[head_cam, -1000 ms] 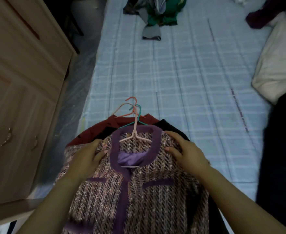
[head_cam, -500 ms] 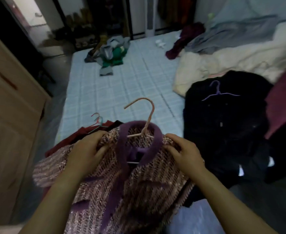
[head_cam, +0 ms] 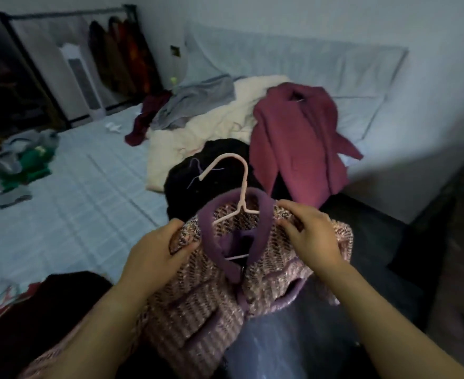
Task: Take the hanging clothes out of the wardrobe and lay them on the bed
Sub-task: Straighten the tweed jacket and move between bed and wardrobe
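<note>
**Tweed jacket held over the near edge of the bed**

The bed (head_cam: pixel 75 209) is taking up most of the view, its pale checked sheet lying bare across the left half. A cream blanket (head_cam: pixel 203 127) is lying bunched toward the head of the bed, with a grey garment (head_cam: pixel 198 99) spreading over its far side. A maroon coat (head_cam: pixel 302 143) is lying at the head end of the bed, draping down from the pillow. A black garment (head_cam: pixel 195 184) on a thin purple hanger is lying on the bed just beside the coat.

The pink and purple tweed jacket (head_cam: pixel 211 296) is hanging in the air over the near edge of the bed, not yet laid down. The left hand (head_cam: pixel 154 258) is gripping its left shoulder, fingers curling round the fabric. The right hand (head_cam: pixel 312 236) is pinching the right shoulder beside the purple collar.

A pile of green and grey clothes (head_cam: pixel 25 162) is sitting at the far left side of the bed. The pink hanger (head_cam: pixel 241 187) is sitting inside the jacket, its hook standing up above the collar.
</note>
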A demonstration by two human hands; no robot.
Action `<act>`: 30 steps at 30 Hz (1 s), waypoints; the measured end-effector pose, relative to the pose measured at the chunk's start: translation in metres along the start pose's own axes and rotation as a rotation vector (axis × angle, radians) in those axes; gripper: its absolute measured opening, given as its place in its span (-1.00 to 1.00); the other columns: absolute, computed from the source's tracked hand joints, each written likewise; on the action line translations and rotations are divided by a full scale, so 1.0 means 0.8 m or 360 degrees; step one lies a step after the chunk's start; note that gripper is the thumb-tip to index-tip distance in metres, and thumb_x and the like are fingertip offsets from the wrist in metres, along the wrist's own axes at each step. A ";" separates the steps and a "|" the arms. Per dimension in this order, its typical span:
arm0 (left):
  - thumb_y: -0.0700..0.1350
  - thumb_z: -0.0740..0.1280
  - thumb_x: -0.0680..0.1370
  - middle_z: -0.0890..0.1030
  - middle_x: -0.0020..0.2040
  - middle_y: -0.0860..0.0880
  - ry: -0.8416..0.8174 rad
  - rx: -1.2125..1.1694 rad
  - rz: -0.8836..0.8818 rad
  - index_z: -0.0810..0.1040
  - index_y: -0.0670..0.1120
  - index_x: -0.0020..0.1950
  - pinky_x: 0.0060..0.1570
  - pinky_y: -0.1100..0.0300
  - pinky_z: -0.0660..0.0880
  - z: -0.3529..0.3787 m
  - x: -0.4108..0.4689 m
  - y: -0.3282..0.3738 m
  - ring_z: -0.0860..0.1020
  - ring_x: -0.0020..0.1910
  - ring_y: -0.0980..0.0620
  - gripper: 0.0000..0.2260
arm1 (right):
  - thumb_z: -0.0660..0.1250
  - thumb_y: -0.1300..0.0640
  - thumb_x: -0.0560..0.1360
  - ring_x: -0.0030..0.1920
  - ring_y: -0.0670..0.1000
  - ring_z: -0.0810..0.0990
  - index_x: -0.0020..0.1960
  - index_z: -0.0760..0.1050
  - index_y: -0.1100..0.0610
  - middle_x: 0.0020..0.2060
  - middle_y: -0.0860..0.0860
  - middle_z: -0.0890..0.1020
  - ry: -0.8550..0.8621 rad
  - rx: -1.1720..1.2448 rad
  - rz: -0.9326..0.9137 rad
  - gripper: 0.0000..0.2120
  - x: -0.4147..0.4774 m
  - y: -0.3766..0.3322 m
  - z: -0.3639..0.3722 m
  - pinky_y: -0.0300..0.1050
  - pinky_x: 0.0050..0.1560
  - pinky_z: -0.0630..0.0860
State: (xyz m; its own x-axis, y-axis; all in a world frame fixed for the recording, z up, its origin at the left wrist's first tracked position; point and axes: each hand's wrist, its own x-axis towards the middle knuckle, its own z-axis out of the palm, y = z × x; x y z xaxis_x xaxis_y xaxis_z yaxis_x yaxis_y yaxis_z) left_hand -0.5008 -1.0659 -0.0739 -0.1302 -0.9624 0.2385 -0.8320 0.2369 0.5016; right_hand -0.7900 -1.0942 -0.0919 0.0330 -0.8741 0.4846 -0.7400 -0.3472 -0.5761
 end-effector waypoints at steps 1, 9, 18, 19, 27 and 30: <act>0.22 0.35 0.44 0.57 -0.26 0.13 -0.0038 -0.0077 0.0009 0.40 0.13 -0.04 -0.30 0.08 0.47 0.015 0.014 0.011 0.57 -0.23 0.05 -0.75 | 0.43 0.14 0.42 -0.16 0.05 0.59 0.15 0.56 0.00 -0.15 0.00 0.66 0.0054 -0.0088 -0.0015 -0.69 0.009 0.017 -0.008 0.07 -0.09 0.52; 0.22 0.33 0.43 0.59 -0.16 0.12 -0.0162 -0.0459 0.0089 0.43 0.12 0.01 -0.19 0.07 0.51 0.107 0.199 0.062 0.55 -0.20 0.20 -0.73 | 0.31 0.09 0.46 -0.09 0.15 0.55 0.19 0.53 0.03 -0.10 0.06 0.64 0.0212 -0.0404 0.0024 -0.70 0.147 0.156 -0.041 0.12 -0.01 0.46; 0.20 0.30 0.48 0.55 -0.13 0.13 0.0024 -0.0445 0.0288 0.46 0.09 0.06 -0.21 0.17 0.44 0.134 0.452 0.103 0.51 -0.16 0.18 -0.74 | 0.24 0.06 0.49 -0.11 0.11 0.52 0.20 0.54 0.05 -0.12 0.07 0.62 0.0465 -0.0477 0.0036 -0.70 0.364 0.265 -0.102 -0.01 -0.05 0.44; 0.20 0.29 0.48 0.54 -0.14 0.13 0.0072 -0.0413 0.0318 0.46 0.08 0.06 -0.23 0.17 0.43 0.135 0.477 0.113 0.50 -0.18 0.16 -0.73 | 0.25 0.09 0.50 -0.10 0.10 0.51 0.20 0.53 0.05 -0.12 0.07 0.62 0.0477 -0.0480 0.0030 -0.71 0.391 0.274 -0.108 -0.03 -0.04 0.42; 0.15 0.26 0.52 0.47 -0.15 0.12 0.0162 -0.0183 0.0355 0.39 0.04 0.11 -0.27 0.12 0.38 0.172 0.669 0.170 0.45 -0.22 0.08 -0.73 | 0.23 0.08 0.51 -0.09 0.02 0.48 0.22 0.52 0.05 -0.15 -0.04 0.55 0.0419 -0.0363 -0.0077 -0.70 0.600 0.386 -0.110 -0.15 -0.05 0.34; 0.13 0.25 0.53 0.44 -0.20 0.13 0.0267 -0.0106 0.0259 0.39 0.02 0.06 -0.34 0.13 0.32 0.209 0.744 0.179 0.39 -0.29 0.10 -0.77 | 0.25 0.08 0.53 -0.09 0.03 0.49 0.22 0.52 0.02 -0.13 -0.01 0.57 0.0345 -0.0294 -0.0141 -0.73 0.688 0.445 -0.087 -0.07 -0.05 0.40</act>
State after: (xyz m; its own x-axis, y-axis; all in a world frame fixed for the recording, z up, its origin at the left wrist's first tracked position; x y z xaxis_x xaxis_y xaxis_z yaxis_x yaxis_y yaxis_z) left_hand -0.7877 -1.6273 0.0010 -0.1636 -0.8766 0.4526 -0.7691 0.4007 0.4980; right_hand -1.0816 -1.6751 0.0155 -0.0268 -0.7436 0.6681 -0.8509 -0.3338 -0.4056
